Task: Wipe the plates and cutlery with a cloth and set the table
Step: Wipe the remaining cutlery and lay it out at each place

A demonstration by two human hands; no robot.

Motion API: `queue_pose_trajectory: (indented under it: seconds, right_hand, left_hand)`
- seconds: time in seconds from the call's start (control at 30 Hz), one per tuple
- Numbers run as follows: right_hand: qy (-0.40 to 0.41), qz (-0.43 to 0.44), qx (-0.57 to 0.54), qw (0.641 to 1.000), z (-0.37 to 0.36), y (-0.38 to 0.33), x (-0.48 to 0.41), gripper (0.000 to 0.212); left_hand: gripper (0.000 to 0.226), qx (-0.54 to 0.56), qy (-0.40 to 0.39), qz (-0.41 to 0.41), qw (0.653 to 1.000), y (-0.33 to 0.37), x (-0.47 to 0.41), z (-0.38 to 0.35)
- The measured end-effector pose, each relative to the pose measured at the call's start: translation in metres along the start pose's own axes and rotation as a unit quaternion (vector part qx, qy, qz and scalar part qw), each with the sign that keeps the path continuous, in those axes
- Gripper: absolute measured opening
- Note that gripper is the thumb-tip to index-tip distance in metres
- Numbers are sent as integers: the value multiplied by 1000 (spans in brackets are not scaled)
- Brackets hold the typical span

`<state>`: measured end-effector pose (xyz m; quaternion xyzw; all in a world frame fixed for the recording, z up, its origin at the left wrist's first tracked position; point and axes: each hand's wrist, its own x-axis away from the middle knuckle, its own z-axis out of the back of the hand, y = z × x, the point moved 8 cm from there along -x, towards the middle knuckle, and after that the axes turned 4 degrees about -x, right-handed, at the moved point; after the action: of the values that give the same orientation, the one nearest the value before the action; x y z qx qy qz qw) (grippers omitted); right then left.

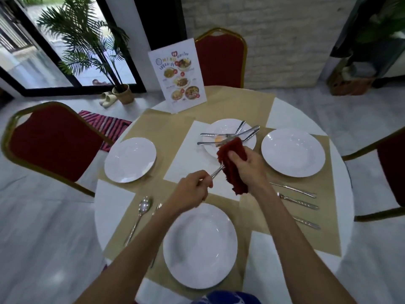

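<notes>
Above the middle of the desk [338, 159] our left grip [192, 190] pinches a utensil [217, 171] by its handle, and our right grip [247, 164] squeezes the red cloth [232, 170] around it; if we pull hard, it may drop onto the plate [219, 128]

Red cloth [232, 165] over utensil [217, 171] — 4 plates [200, 245]

light: soft daylight entering through the glass door [43, 62] at upper left; room otherwise dim.
table [114, 200]: evenly lit, white top bright.
plates [200, 246]: faint pale sheen, thin soft shadows at their rims.
spoon [143, 207]: small glint on the bowl.
corners: darkened, right side darkest.
distortion: strong wide-angle bowing; chair [50, 141] and floor [32, 238] curve at the edges.
sharpness: soft overall; left hand [190, 191] and right hand [247, 163] slightly smeared; menu card [177, 75] print not fully legible.
</notes>
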<state>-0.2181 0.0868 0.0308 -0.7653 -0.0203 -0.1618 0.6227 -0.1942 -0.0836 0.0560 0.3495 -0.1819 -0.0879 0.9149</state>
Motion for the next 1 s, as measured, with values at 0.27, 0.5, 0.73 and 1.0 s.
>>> queue_pose_trajectory:
  seconds: [0.27,0.5,0.73,1.0]
  right_hand:
    - [89,-66,-95,989,-13,44,13,14]
    - [-68,-49,131,988,-48,19,39,46]
    - [-168,-70,73,981,-54,16,53,32]
    - [-147,-87,63,983,-55,36,65,23]
  left_hand:
    - [26,-90,17,62,994,-28,-1,-14]
    - [22,-36,169,2,985,9,-9,28]
    - [19,-5,197,62,978,-15,-4,43]
    - [26,-23,239,56,969,-18,3,40]
